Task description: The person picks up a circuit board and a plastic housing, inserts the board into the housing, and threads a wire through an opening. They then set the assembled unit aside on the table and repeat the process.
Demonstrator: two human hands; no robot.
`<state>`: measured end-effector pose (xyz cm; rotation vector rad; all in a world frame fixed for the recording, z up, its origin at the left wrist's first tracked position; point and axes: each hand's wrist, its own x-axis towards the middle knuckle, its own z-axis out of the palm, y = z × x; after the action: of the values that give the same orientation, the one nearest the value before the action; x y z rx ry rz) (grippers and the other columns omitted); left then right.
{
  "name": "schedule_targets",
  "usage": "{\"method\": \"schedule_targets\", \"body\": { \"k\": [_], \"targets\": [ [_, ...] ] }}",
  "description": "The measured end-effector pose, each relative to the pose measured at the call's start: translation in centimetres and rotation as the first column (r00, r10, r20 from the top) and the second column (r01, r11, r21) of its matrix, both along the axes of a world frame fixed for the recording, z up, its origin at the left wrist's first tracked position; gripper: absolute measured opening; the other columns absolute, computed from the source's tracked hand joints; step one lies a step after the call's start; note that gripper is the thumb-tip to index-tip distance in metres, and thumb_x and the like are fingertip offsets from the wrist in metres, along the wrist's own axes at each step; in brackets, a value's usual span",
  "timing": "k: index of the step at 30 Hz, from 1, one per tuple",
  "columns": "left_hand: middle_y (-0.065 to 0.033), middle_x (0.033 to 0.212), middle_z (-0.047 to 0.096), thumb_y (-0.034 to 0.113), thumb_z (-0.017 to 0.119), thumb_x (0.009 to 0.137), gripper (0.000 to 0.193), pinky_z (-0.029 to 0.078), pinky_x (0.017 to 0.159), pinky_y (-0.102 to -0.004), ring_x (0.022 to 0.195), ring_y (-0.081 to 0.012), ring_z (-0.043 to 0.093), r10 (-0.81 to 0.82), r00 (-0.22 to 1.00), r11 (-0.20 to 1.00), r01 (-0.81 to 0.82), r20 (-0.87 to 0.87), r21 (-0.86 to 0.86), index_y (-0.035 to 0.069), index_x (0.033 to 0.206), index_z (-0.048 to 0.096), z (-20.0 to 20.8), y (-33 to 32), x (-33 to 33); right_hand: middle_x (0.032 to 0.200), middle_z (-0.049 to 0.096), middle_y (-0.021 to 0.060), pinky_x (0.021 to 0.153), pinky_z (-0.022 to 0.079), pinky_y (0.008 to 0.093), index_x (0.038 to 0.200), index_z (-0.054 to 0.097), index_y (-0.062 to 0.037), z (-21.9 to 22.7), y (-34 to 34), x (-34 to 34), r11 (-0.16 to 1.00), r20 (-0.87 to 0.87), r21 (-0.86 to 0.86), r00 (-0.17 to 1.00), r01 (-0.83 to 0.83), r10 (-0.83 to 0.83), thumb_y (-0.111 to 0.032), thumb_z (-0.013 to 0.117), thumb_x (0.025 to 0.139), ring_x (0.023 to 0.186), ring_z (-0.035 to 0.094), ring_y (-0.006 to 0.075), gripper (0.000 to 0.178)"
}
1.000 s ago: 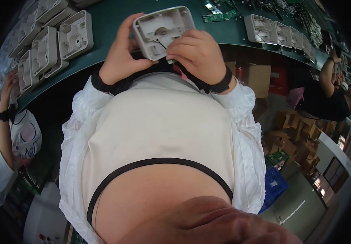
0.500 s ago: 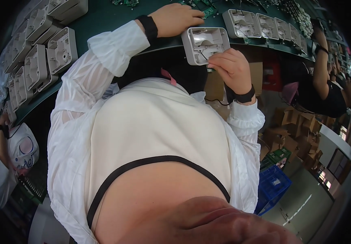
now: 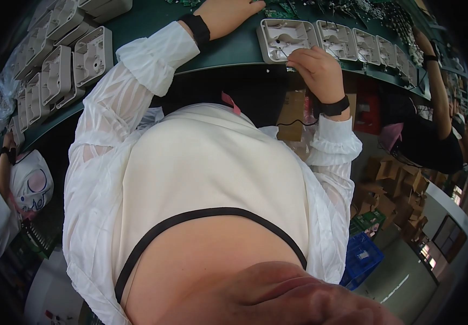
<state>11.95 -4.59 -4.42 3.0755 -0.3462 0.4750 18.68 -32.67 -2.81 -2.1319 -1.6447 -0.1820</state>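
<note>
My left hand (image 3: pixel 233 15) reaches across the far side of the bench, partly cut off by the top edge. Its visible fingers stretch out beside green circuit boards (image 3: pixel 280 11), and nothing shows in them. At the bench's near edge, a white plastic housing (image 3: pixel 277 47) lies with its hollow side up, at the left end of a row of similar housings (image 3: pixel 336 39). My right hand (image 3: pixel 319 76) pinches its near right corner, thumb and fingers closed there. Whether a wire is also between those fingertips is hidden.
Stacked white housings (image 3: pixel 93 57) stand on the green bench (image 3: pixel 152 46) at left. Wire bundles (image 3: pixel 402 35) lie at far right. Co-workers sit on both sides, one's arm (image 3: pixel 437 89) reaching onto the bench. A blue crate (image 3: pixel 362 260) and cardboard boxes (image 3: pixel 402 189) are on the floor.
The housing in my right hand has moved away from me and up against the row. My left hand has shifted farther out, past the top edge. The view has tilted slightly.
</note>
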Motion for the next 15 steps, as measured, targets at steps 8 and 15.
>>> {"method": "schedule_targets", "body": {
  "k": [8, 15],
  "targets": [
    [-0.0152, 0.114, 0.067, -0.002, 0.061, 0.090, 0.049, 0.056, 0.076, -0.0391, 0.090, -0.0338, 0.070, 0.158, 0.971, 0.499, 0.076, 0.177, -0.863, 0.005, 0.138, 0.054, 3.7, 3.8, -3.2, 0.111, 0.073, 0.0063, 0.074, 0.056, 0.0372, 0.103, 0.073, -0.0061, 0.0, 0.7, -1.1, 0.993, 0.192, -0.024, 0.975, 0.115, -0.108, -0.004, 0.075, 0.085, 0.087, 0.067, 0.0277, 0.019],
    [-0.0198, 0.122, 0.062, 0.003, 0.071, 0.085, 0.068, 0.054, 0.090, -0.0438, 0.104, -0.0393, 0.066, 0.168, 0.974, -0.109, 0.170, 0.150, -0.979, 0.003, 0.147, 0.043, 4.8, 4.8, -9.4, 0.117, 0.069, 0.0122, 0.079, 0.055, 0.0351, 0.114, 0.071, -0.0029, 4.2, 7.5, -6.8, 0.936, -0.080, 0.325, 0.990, 0.134, -0.114, 0.001, 0.072, 0.088, 0.090, 0.067, 0.0268, 0.026]
  ]
}}
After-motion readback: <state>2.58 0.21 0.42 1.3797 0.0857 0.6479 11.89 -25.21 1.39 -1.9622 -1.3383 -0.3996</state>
